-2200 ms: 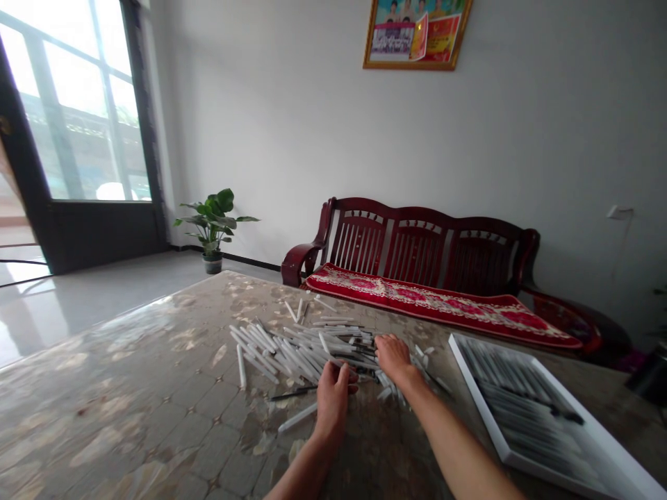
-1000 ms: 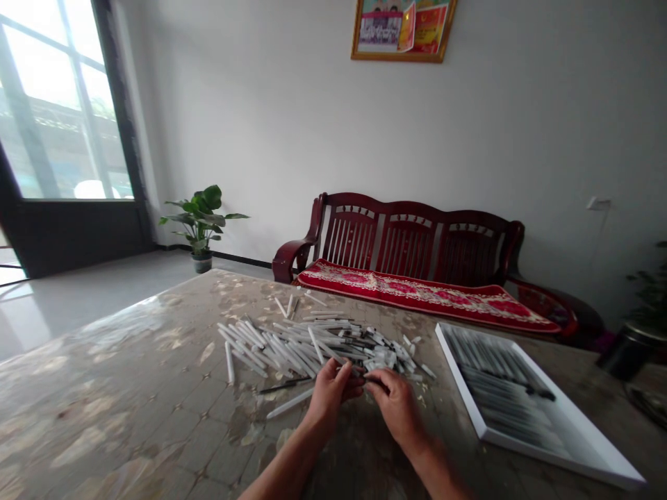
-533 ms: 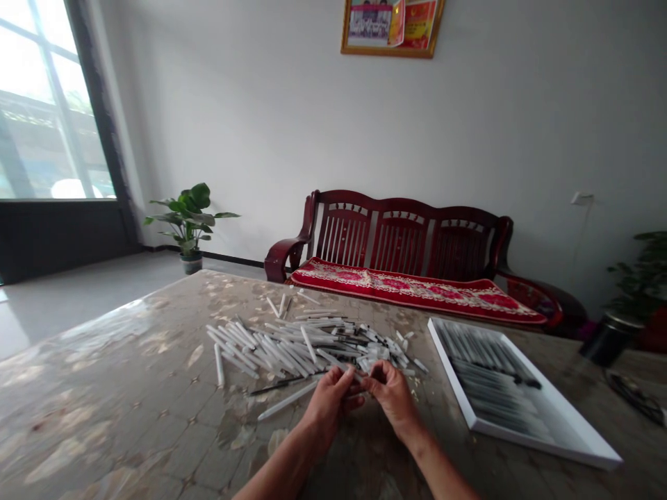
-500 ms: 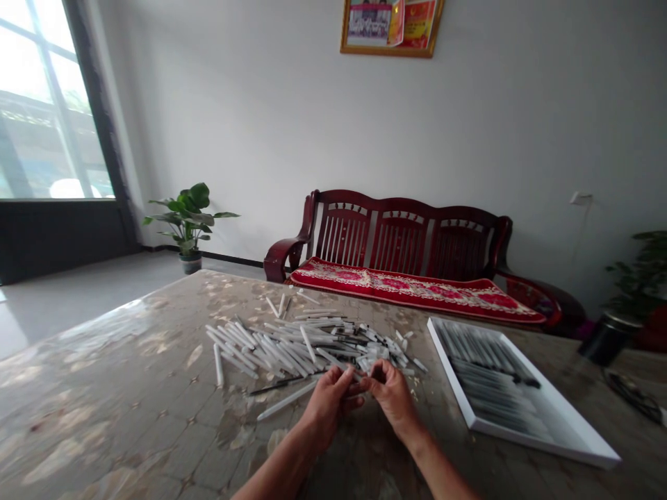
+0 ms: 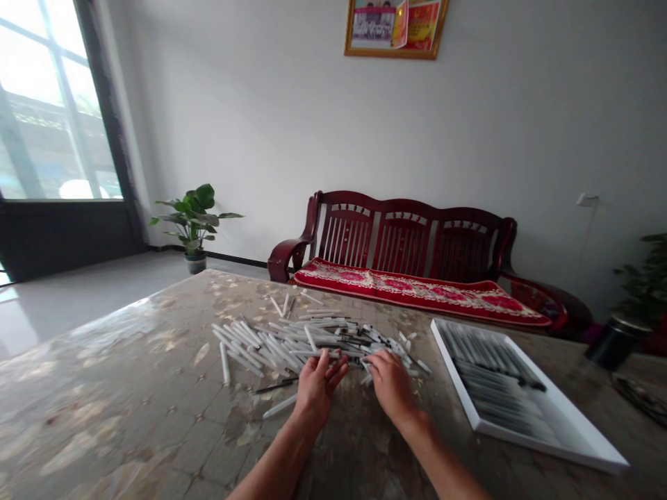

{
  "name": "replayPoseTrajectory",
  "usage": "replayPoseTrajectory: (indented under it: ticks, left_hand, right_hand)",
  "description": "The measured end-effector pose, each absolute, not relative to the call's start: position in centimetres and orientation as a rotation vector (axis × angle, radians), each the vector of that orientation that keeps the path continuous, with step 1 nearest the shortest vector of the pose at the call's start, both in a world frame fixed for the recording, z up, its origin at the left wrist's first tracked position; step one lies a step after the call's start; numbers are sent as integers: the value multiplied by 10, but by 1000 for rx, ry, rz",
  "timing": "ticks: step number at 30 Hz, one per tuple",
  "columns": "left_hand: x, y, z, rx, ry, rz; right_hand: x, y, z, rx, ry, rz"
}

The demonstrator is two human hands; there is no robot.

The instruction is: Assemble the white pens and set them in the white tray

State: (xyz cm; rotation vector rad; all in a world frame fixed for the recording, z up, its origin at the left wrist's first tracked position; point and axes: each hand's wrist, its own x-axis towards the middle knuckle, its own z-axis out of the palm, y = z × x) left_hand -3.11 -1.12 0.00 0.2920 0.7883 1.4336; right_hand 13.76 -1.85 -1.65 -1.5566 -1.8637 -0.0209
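The heap of slim white sticks (image 5: 281, 340) is lying criss-crossed on the glass-topped table (image 5: 104, 389), with dark tips showing towards its right end. The left hand (image 5: 317, 389) is staying open, its spread fingers (image 5: 326, 364) reaching the near edge of the heap and not visibly gripping anything. The right hand (image 5: 390, 389) is curling down over the heap's right end, and whether it is pinching a stick there I can't tell. A light fingertip touch looks like the right call, since hard pressure could roll these round sticks apart. A thin black pen (image 5: 276, 385) and a loose white stick (image 5: 278, 407) are lying just in front of the heap, near the left hand. Off to the right, a white-rimmed tray (image 5: 542, 444) is holding neat rows of sticks, while a dark red wooden bench (image 5: 401, 236) with a red cushion (image 5: 417, 295) is standing beyond the table.
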Motion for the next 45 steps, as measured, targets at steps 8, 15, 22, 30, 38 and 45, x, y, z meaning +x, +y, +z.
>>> replayPoseTrajectory:
  ticks: [8, 15, 22, 30, 38, 45]
  left_hand:
    - [-27, -8, -10, 302, 786, 1464]
    - [-26, -10, -13, 348, 793, 1441]
    - [-24, -11, -13, 364, 792, 1410]
    - [-19, -18, -8, 360, 748, 1338]
    - [-20, -21, -7, 378, 725, 1293]
    - [-20, -21, -8, 381, 713, 1303]
  right_hand:
    - [121, -9, -1, -1785, -2150, -211]
    - [112, -2, -2, -1863, -2182, -309]
    - [120, -13, -20, -1558, -1819, -3]
    - [110, -23, -36, -1257, -1387, 473]
    - [109, -25, -36, -1224, -1364, 465]
    - [106, -28, -31, -1226, -1415, 438]
